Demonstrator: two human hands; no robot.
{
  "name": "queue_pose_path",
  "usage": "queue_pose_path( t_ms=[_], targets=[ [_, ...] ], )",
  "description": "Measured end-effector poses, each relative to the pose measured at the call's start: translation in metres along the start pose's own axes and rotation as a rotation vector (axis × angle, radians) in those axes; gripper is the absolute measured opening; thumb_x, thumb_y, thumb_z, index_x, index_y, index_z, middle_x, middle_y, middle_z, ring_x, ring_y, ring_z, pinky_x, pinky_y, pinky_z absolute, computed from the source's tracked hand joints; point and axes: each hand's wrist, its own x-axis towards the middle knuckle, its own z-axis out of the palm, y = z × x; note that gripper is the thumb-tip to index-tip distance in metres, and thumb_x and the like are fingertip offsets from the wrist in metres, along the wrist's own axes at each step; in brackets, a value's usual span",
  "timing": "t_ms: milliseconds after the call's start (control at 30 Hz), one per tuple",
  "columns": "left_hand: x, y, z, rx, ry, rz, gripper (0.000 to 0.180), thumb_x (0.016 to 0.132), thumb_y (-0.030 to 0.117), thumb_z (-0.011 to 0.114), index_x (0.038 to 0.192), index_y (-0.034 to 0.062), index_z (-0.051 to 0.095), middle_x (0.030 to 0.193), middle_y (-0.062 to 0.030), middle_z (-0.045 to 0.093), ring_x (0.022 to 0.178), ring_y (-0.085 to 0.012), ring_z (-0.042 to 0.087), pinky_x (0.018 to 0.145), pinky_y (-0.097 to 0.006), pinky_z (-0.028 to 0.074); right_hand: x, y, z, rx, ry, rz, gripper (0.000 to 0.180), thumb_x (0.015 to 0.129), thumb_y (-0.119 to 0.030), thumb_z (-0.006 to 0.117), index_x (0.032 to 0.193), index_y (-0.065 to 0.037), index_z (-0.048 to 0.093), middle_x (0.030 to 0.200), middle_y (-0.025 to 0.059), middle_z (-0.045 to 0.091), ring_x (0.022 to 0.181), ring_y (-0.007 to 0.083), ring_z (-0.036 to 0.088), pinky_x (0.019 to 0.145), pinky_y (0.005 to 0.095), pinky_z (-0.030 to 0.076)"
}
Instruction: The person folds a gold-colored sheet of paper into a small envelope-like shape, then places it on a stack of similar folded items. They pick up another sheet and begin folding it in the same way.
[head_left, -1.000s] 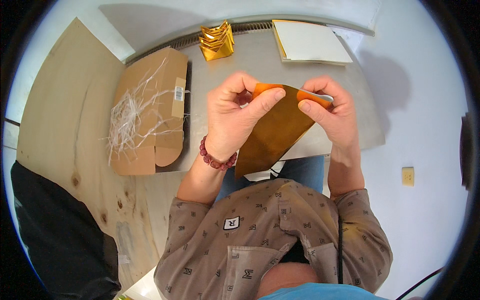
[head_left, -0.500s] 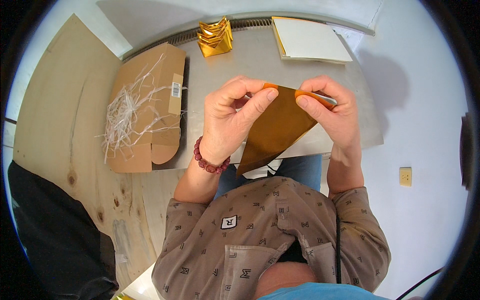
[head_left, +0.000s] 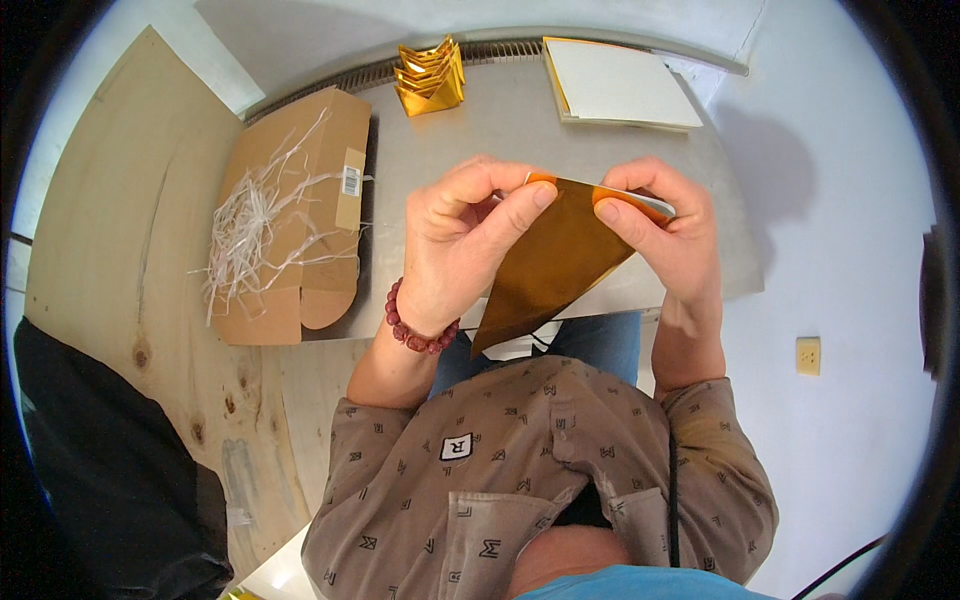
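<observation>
Cardboard box (head_left: 300, 215): open on the grey table (head_left: 520, 130), shredded white paper (head_left: 250, 225) spilling inside.
Left hand (head_left: 460, 250): thumb and fingers pinch the gold paper's upper left edge.
Gold paper (head_left: 550, 265): held between both hands above the table's near edge, tapering downward.
Right hand (head_left: 665, 235): pinches the upper right corner.
Far edge: folded gold pieces (head_left: 430, 75), white sheets (head_left: 615, 80).

An open brown cardboard box (head_left: 285, 235) lies at the left edge of the grey surface (head_left: 510, 125), its flaps spread and its inside filled with pale shredded paper strips (head_left: 255, 225). A small white rectangular label with black bars (head_left: 351, 181) sits on the box's right flap. No signs or screens are in view.
</observation>
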Motion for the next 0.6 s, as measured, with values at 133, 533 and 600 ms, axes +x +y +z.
queue_pose_path(
  t_ms=[133, 533, 600],
  targets=[
    [0.000, 0.005, 0.000, 0.014, -0.014, 0.007, 0.011, 0.096, 0.002, 0.074, 0.107, -0.0007, 0.076, 0.094, -0.0019, 0.068, 0.082, -0.0052, 0.059, 0.071, -0.021, 0.047, -0.002, -0.005, 0.002, -0.040, 0.035, 0.001, 0.011, 0.094, -0.009, 0.076, 0.100, -0.001, 0.071, 0.089, -0.0014, 0.069, 0.084, 0.0046, 0.060, 0.075, 0.0216, 0.047],
    [-0.004, 0.016, 0.001, 0.003, -0.030, 0.014, 0.011, 0.097, 0.002, 0.073, 0.107, -0.0010, 0.076, 0.093, -0.0016, 0.066, 0.081, -0.0055, 0.058, 0.070, -0.021, 0.047, -0.003, -0.006, 0.003, -0.046, 0.053, -0.077, 0.012, 0.092, -0.009, 0.079, 0.098, -0.002, 0.071, 0.086, -0.0015, 0.070, 0.080, 0.0037, 0.059, 0.071, 0.0212, 0.047],
    [-0.004, 0.015, 0.002, -0.015, -0.021, 0.009, 0.011, 0.097, 0.002, 0.073, 0.107, -0.0009, 0.077, 0.093, -0.0017, 0.067, 0.081, -0.0054, 0.058, 0.070, -0.021, 0.047, -0.003, -0.006, 0.003, -0.030, 0.053, -0.069, 0.012, 0.092, -0.009, 0.079, 0.098, -0.002, 0.072, 0.086, -0.0017, 0.069, 0.080, 0.0036, 0.059, 0.071, 0.0213, 0.047]
  ],
)
